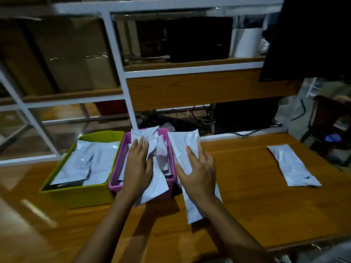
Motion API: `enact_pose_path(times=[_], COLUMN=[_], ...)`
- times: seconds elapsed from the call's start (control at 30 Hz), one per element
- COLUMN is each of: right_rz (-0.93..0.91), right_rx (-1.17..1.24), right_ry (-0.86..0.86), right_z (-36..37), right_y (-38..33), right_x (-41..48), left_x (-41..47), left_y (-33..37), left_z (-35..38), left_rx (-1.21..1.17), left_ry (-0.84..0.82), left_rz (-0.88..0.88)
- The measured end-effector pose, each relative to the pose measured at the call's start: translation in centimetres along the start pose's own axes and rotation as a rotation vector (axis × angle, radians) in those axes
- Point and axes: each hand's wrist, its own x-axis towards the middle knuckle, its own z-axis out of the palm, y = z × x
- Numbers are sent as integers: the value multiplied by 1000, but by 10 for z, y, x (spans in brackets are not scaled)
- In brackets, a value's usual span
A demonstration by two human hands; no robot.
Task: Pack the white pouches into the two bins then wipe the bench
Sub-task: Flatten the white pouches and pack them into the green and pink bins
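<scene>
A green bin (pixel 76 196) at the left of the wooden bench (pixel 256 205) holds flat white pouches (pixel 85 164). Beside it on its right, a pink bin (pixel 121 158) is crammed with white pouches (pixel 161 152) that stick up and hang over its near rim. My left hand (pixel 136 166) lies flat on those pouches, fingers spread. My right hand (pixel 199 171) grips a long white pouch (pixel 182 147) just right of the pink bin, its far end leaning by the bin's edge. One more white pouch (pixel 294 166) lies alone at the bench's right.
Behind the bench rises a white metal rack (pixel 121 73) with wooden shelves, cardboard boxes and dark equipment. Cables (pixel 199 116) lie tangled behind the pink bin. A dark monitor (pixel 313 35) hangs at the upper right, and a dark chair (pixel 326 126) stands past the bench's right edge.
</scene>
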Motion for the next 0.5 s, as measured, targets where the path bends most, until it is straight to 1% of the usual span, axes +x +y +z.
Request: enact_pose_path(times=[0.13, 0.3, 0.4, 0.47, 0.5], right_rz=[-39, -9, 36, 82, 102], right_rx=[-22, -110, -216, -276, -301], right_ry=[-121, -285, -373, -424, -455], right_z=[44, 114, 157, 180, 191], right_y=[-44, -71, -73, -69, -65], right_x=[28, 74, 89, 92, 92], left_x=[22, 65, 83, 90, 93], left_y=[-59, -128, -147, -153, -155], left_z=[-4, 26, 40, 53, 58], left_rx=[128, 233, 328, 381, 415], left_ry=[-150, -380, -520, -616, -708], left_rz=[-38, -103, -120, -165, -200])
